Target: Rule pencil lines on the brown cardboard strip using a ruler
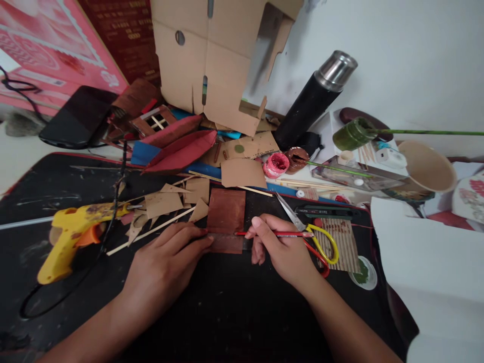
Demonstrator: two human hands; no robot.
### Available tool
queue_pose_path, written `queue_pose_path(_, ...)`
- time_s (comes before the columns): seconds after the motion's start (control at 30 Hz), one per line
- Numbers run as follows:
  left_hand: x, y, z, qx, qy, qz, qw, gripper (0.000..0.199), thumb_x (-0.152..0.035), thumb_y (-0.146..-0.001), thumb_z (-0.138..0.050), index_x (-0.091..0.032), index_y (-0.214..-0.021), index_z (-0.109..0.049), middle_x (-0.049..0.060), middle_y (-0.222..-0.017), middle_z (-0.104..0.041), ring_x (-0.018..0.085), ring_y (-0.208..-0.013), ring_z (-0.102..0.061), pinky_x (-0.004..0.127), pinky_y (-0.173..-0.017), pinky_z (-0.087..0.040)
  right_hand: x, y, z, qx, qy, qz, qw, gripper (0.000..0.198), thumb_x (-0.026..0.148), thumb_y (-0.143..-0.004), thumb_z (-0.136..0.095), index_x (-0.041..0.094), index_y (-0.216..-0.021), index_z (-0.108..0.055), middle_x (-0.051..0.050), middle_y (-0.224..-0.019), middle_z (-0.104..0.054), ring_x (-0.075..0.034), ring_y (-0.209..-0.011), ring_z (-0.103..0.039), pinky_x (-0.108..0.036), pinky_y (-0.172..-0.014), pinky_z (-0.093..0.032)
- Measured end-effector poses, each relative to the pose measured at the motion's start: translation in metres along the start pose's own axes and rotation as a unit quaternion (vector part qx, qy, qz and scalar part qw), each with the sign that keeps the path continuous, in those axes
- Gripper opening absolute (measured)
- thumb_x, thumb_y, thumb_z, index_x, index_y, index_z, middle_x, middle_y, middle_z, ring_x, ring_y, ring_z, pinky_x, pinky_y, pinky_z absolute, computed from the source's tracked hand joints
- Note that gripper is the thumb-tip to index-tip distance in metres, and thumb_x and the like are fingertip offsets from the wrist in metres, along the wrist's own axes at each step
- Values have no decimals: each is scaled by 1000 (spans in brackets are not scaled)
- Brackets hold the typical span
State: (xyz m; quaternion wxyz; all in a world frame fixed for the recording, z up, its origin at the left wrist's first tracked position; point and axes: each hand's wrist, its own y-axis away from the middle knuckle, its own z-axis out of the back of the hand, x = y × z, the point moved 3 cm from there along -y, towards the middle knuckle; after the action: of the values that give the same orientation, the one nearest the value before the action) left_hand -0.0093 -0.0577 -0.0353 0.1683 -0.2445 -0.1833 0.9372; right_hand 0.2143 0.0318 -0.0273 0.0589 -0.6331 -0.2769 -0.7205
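Observation:
A brown painted cardboard piece lies flat on the black mat. Across its lower part runs a see-through strip that looks like a clear ruler. My left hand holds the ruler's left end down, fingers bent and close together. In my right hand is a red pencil, pinched between thumb and fingers, its tip at the right side of the brown piece near the ruler's upper edge. Scissors with yellow and red handles lie just right of my right hand.
A yellow glue gun with its cord lies at the left, near cardboard scraps. Paint jars, a black flask and a cutter knife stand or lie beyond. Corrugated cardboard and a green paint lid are at the right.

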Motion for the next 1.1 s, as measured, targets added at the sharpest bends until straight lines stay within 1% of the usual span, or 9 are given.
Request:
queue_pose_path(0.23, -1, -2, 0, 0, -4, -7, 1000, 21, -12, -109, -61, -21, -114, -80, 5, -110, -80, 22, -106, -76, 31, -90, -63, -2, 0, 1, -5, -6, -9, 1000, 52, 68, -105, -62, 21, -83, -70, 6, -48, -58, -13, -43, -61, -23, -45, -50)
queue_pose_path(0.4, -2, -2, 0, 0, -2, -7, 1000, 21, -12, -109, -61, -20, -114, -80, 5, -110, -79, 22, -105, -75, 32, -89, -64, -5, 1, 1, -5, -9, 0, 1000, 52, 68, -106, -61, 22, -83, -70, 6, -48, -58, -13, -43, -61, -23, -45, -50)
queue_pose_path(0.5, -2, 0, 0, 3, -10, -17, 1000, 20, -12, -110, -61, -19, -115, -79, 6, -111, -79, 22, -105, -75, 32, -88, -64, -5, 1, 1, -20, -17, 7, 1000, 53, 69, -106, -62, 22, -84, -70, 6, -49, -58, -14, -43, -62, -24, -45, -50)
queue_pose_path(0.67, 0, 3, 1, -4, -18, -28, 999, 22, -11, -109, -61, -19, -120, -78, 6, -112, -80, 24, -110, -76, 35, -93, -65, 1, 1, 3, -51, -32, 50, 997, 52, 68, -105, -65, 22, -83, -71, 5, -50, -59, -13, -43, -62, -24, -45, -49)
queue_pose_path(0.8, -4, 5, 3, -5, -5, -70, 998, 21, -13, -108, -62, -19, -121, -79, 7, -115, -81, 24, -111, -77, 38, -100, -65, 15, 0, 4, -65, -15, 73, 995, 51, 68, -106, -64, 22, -83, -70, 5, -51, -59, -13, -44, -61, -24, -44, -46)
queue_pose_path(0.9, -12, 2, 6, -3, 18, -111, 994, 17, -16, -109, -65, -19, -119, -78, 6, -111, -82, 23, -105, -77, 35, -94, -66, 27, -6, 5, -79, -7, 92, 993, 50, 67, -106, -64, 23, -83, -70, 5, -51, -59, -13, -43, -60, -25, -45, -45)
queue_pose_path(0.97, -17, -2, 8, -3, 31, -132, 991, 14, -17, -111, -63, -18, -117, -76, 6, -107, -81, 22, -100, -76, 33, -88, -65, 30, -12, 6, -96, -15, 123, 988, 49, 67, -105, -66, 23, -83, -70, 5, -51, -59, -13, -43, -60, -25, -45, -45)
queue_pose_path(1.03, -22, -5, 10, 0, 41, -149, 988, 15, -17, -112, -60, -17, -117, -74, 6, -104, -80, 21, -94, -76, 32, -84, -65, 28, -19, 8, -122, -15, 147, 982, 47, 65, -105, -68, 22, -85, -70, 5, -52, -59, -12, -44, -59, -25, -45, -44)
queue_pose_path(1.1, -24, -6, 10, 8, 45, -162, 986, 17, -16, -113, -57, -16, -118, -72, 7, -102, -80, 21, -91, -75, 32, -81, -65, 20, -23, 13, -152, -1, 176, 973, 48, 65, -108, -62, 22, -86, -71, 5, -52, -59, -13, -45, -59, -25, -46, -44)
